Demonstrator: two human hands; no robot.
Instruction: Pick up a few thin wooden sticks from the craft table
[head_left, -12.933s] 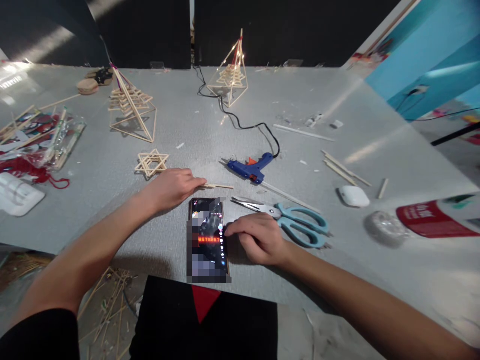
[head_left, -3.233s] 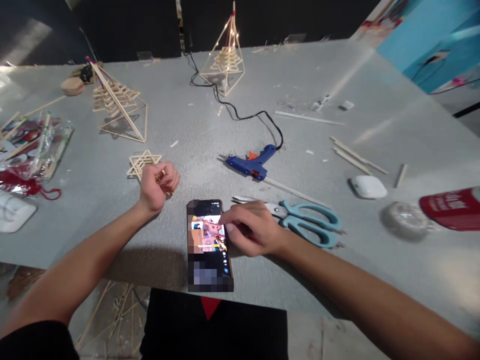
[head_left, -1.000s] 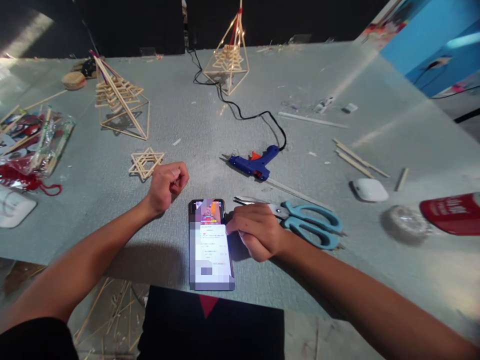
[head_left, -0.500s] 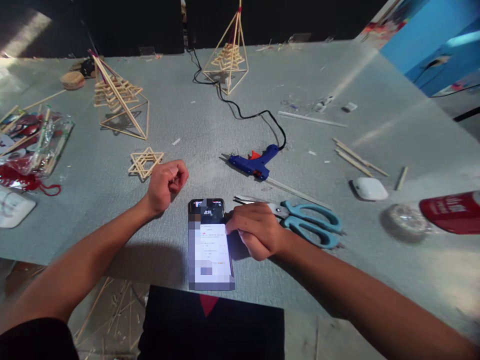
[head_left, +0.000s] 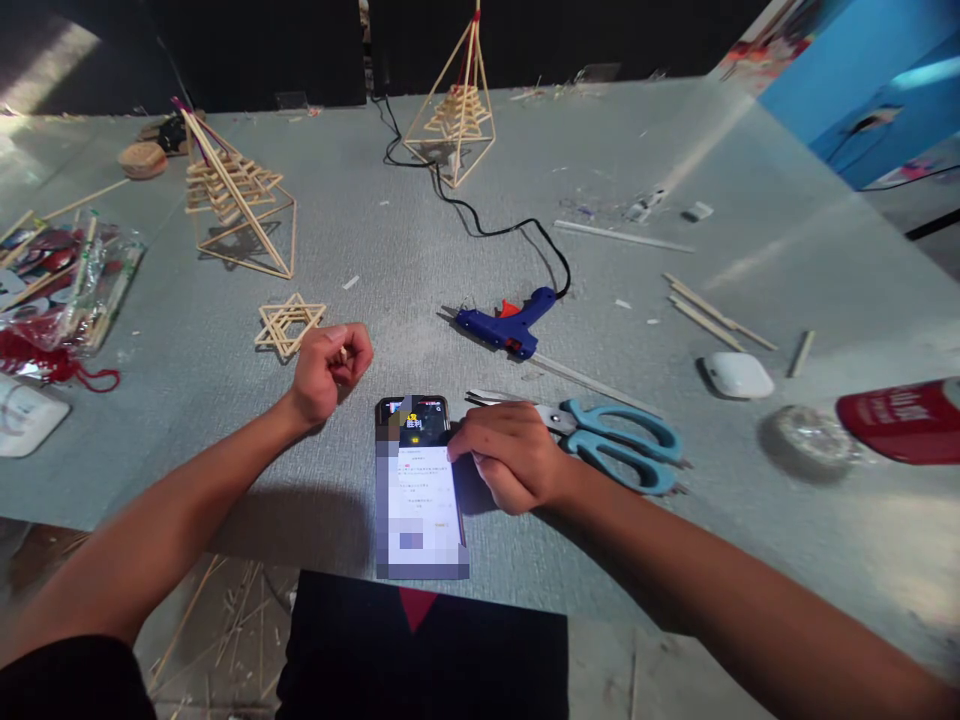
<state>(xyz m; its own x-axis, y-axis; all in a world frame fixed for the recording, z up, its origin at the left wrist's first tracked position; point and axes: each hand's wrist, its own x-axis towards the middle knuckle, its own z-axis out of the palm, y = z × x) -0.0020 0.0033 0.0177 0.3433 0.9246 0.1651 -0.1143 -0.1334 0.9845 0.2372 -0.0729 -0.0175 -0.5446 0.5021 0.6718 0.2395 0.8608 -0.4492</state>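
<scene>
The left hand is curled closed around a pale stick, beside the star frame. The right hand, half open and gripping nothing, points at the phone between the hands; contact is unclear. Scissors adjoin it; tabletop stretches beyond.

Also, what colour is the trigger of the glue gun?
The trigger of the glue gun is orange-red; it shows best in the head view.
</scene>
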